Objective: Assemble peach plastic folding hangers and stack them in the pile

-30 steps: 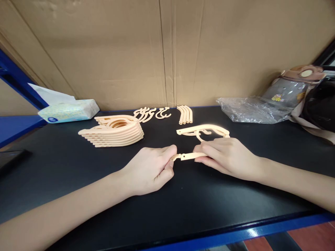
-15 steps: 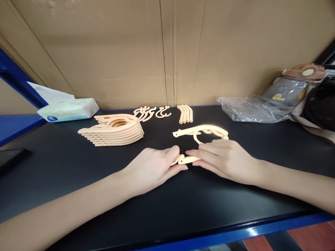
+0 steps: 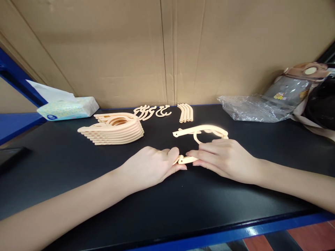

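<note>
My left hand (image 3: 154,165) is closed on a small cream plastic hanger piece (image 3: 178,159), most of which its fingers hide. That piece meets the end of one arm of a cream folding hanger (image 3: 187,160), near a small round hole. Whether the two are joined, I cannot tell. My right hand (image 3: 223,160) pinches this lower arm between thumb and fingers. Beyond my right fingers, the hanger's other arm (image 3: 202,129) curves across, with part of a hook (image 3: 196,137) showing below it.
Folded cream hangers (image 3: 112,130) are stacked at the left. Loose hooks (image 3: 145,112) and curved arm pieces (image 3: 185,113) lie at the back. A tissue pack (image 3: 68,108) stands far left, a clear plastic bag (image 3: 251,109) and a bottle (image 3: 288,89) at right. Cardboard (image 3: 117,52) closes the back.
My left fingers have shifted slightly over the small piece, which shows less now. My right hand and the hanger are nearly still.
</note>
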`<control>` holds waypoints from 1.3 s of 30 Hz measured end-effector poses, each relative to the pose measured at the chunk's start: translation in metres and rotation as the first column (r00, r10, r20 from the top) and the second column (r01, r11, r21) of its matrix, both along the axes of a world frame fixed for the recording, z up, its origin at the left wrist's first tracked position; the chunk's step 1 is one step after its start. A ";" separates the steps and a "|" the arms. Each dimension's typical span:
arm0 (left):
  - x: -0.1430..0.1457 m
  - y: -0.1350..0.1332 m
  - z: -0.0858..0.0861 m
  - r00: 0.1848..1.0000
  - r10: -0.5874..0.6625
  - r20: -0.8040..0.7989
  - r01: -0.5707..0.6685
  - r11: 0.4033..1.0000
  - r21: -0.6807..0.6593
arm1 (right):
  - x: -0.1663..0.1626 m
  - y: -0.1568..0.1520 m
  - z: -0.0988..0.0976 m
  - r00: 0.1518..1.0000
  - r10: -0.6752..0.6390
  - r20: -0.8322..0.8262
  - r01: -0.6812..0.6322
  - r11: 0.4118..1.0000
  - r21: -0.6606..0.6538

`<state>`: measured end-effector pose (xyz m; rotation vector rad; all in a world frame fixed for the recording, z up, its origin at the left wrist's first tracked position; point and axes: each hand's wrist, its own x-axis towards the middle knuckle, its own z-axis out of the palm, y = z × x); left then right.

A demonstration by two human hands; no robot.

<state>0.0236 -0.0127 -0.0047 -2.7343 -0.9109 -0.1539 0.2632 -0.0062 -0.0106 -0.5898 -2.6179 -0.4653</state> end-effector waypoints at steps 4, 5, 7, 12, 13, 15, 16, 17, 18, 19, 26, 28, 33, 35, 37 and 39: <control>-0.001 0.001 0.000 0.999 -0.038 -0.039 0.042 0.993 0.107 | -0.001 -0.001 0.000 1.000 0.001 -0.016 -0.002 1.000 -0.020; -0.001 0.001 -0.001 0.998 -0.043 -0.045 0.049 0.990 0.134 | -0.001 -0.001 0.000 1.000 -0.006 -0.021 0.005 0.999 -0.039; -0.002 0.002 -0.001 0.997 -0.050 -0.063 0.061 0.980 0.188 | -0.001 -0.002 0.001 0.999 -0.026 -0.028 0.023 0.995 -0.100; -0.003 0.005 -0.002 0.993 -0.053 -0.106 0.082 0.954 0.290 | -0.001 -0.002 0.003 0.998 -0.047 -0.038 0.036 0.967 -0.251; -0.003 0.005 -0.001 0.992 -0.060 -0.111 0.092 0.947 0.307 | -0.001 -0.002 0.003 0.998 -0.046 -0.042 0.032 0.960 -0.278; -0.003 0.006 -0.001 0.990 -0.080 -0.115 0.115 0.934 0.339 | 0.000 -0.001 0.004 0.998 -0.045 -0.053 0.026 0.945 -0.326; -0.003 0.006 0.000 0.989 -0.088 -0.116 0.124 0.927 0.353 | 0.000 0.000 0.003 0.997 -0.046 -0.055 0.024 0.938 -0.347; -0.003 0.006 0.000 0.989 -0.095 -0.116 0.132 0.920 0.368 | 0.000 0.000 0.003 0.997 -0.047 -0.057 0.023 0.932 -0.363; -0.003 0.007 0.000 0.988 -0.099 -0.117 0.137 0.914 0.382 | 0.000 0.001 0.003 0.997 -0.047 -0.059 0.022 0.926 -0.376; -0.003 0.007 0.000 0.988 -0.102 -0.120 0.142 0.909 0.392 | 0.000 0.001 0.003 0.997 -0.046 -0.060 0.019 0.922 -0.386; -0.002 0.006 0.001 0.981 -0.117 -0.152 0.173 0.881 0.440 | 0.001 0.001 0.005 0.997 -0.020 -0.075 -0.017 0.889 -0.457; -0.002 0.007 0.001 0.981 -0.123 -0.148 0.178 0.875 0.450 | 0.001 0.001 0.005 0.997 -0.013 -0.080 -0.026 0.884 -0.466; -0.002 0.006 0.002 0.983 -0.139 -0.119 0.178 0.878 0.445 | 0.002 0.001 0.003 0.997 -0.019 -0.081 -0.011 0.935 -0.353; -0.002 0.007 0.002 0.985 -0.132 -0.111 0.168 0.885 0.433 | 0.002 0.001 0.001 0.997 -0.022 -0.072 0.001 0.961 -0.277; -0.002 0.007 0.002 0.986 -0.129 -0.107 0.162 0.890 0.427 | 0.002 0.001 0.000 0.997 -0.018 -0.069 0.002 0.974 -0.228; -0.002 0.007 0.001 0.986 -0.133 -0.104 0.165 0.890 0.425 | 0.002 0.001 0.000 0.997 -0.017 -0.074 0.001 0.977 -0.215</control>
